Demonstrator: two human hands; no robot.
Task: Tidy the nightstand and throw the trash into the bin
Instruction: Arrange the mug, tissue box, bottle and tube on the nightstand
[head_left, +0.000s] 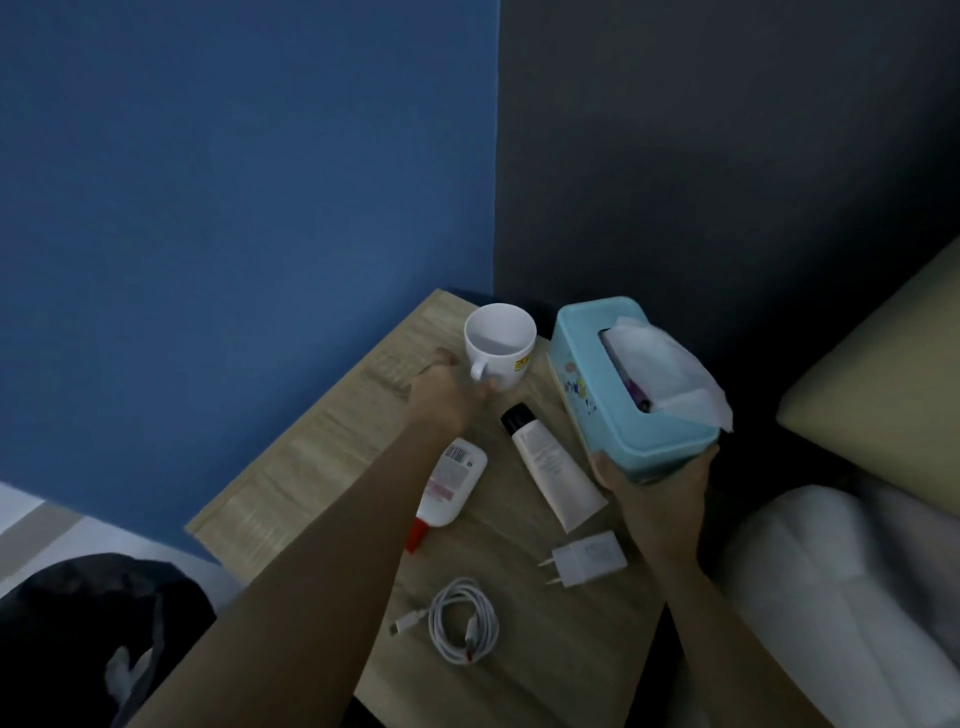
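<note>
Between arms on worktop (322, 457): bottle (453, 486), tube (551, 465), charger (589, 558), coiled cable (464, 621). Right hand (655, 486) grips tissue box (582, 374); left hand (444, 397) fingers (485, 393) at mug (501, 343), grip unclear.

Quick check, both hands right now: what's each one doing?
Left hand: at the handle of the white mug, blurred; grip cannot be told.
Right hand: holding the blue tissue box.
</note>
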